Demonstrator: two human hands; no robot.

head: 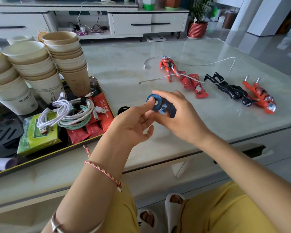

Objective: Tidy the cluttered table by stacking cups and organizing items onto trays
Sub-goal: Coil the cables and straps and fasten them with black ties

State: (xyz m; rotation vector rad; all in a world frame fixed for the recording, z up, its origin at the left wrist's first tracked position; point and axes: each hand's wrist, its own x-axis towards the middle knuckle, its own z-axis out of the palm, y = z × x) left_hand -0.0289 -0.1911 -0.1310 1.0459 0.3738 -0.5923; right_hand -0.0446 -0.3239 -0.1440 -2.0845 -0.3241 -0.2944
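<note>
Both hands meet dead center over the table (124,64). The left hand (133,125) pinches a blue tape roll (156,108), thumb pressed on its face, and the right hand (181,120) has its fingers curled round the other side. At 9 o'clock the tray (40,156) holds stacks of paper cups (32,64), coiled cables (71,111) and red packets (94,130). Toward 2 o'clock, three toy figures (230,89) lie flat with a loose white cable (208,64) across them.
</note>
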